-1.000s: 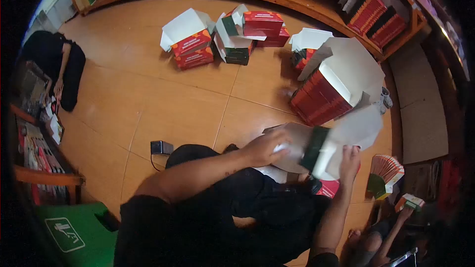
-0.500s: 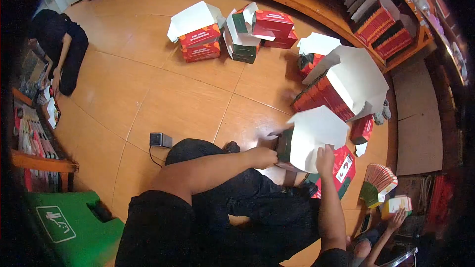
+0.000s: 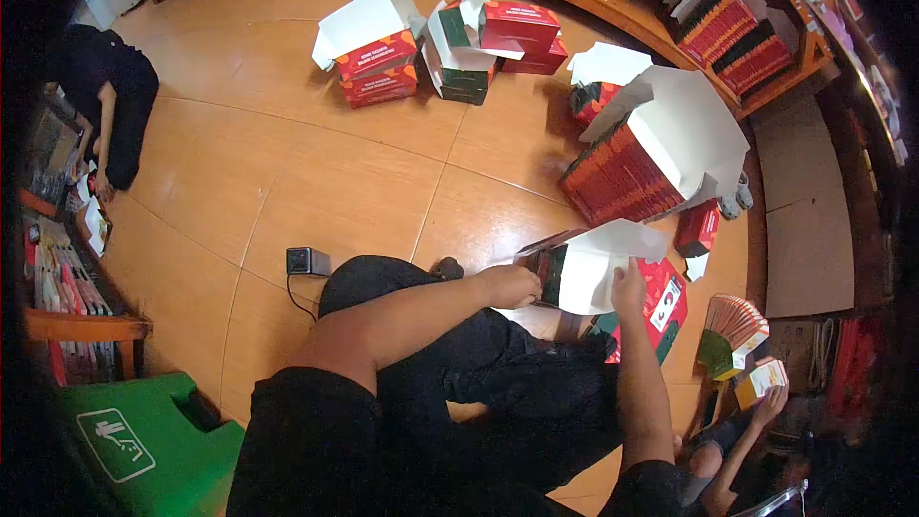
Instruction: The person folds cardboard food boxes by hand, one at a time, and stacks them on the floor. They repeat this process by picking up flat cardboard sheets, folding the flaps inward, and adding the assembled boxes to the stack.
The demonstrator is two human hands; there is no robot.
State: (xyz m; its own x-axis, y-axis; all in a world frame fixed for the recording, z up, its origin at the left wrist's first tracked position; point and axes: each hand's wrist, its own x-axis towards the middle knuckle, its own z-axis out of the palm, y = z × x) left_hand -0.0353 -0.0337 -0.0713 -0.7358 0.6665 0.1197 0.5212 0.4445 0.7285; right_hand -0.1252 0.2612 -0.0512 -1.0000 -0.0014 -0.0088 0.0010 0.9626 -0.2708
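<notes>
An open carton [image 3: 586,280] with a white inside and dark green outer side is between my two hands, above my lap. My left hand [image 3: 512,285] is closed on its left edge. My right hand [image 3: 629,287] pinches the right edge of its white flap. Beneath and to the right of the carton, a red and green printed sheet [image 3: 667,302] lies on the floor. Just beyond it stands a large stack of nested red cartons [image 3: 622,172] with white flaps raised.
Red boxes [image 3: 378,67] and more boxes [image 3: 522,33] stand farther back. A small black device [image 3: 306,261] is left of my knee. A green stool [image 3: 144,431] is at lower left. One person [image 3: 120,105] sits at left; another person's hand [image 3: 769,407] holds a small box at lower right.
The carton's upright white flap has tipped lower, and more of the carton's opening shows. My hands remain on it, my left hand slightly higher. The view has shifted a little.
</notes>
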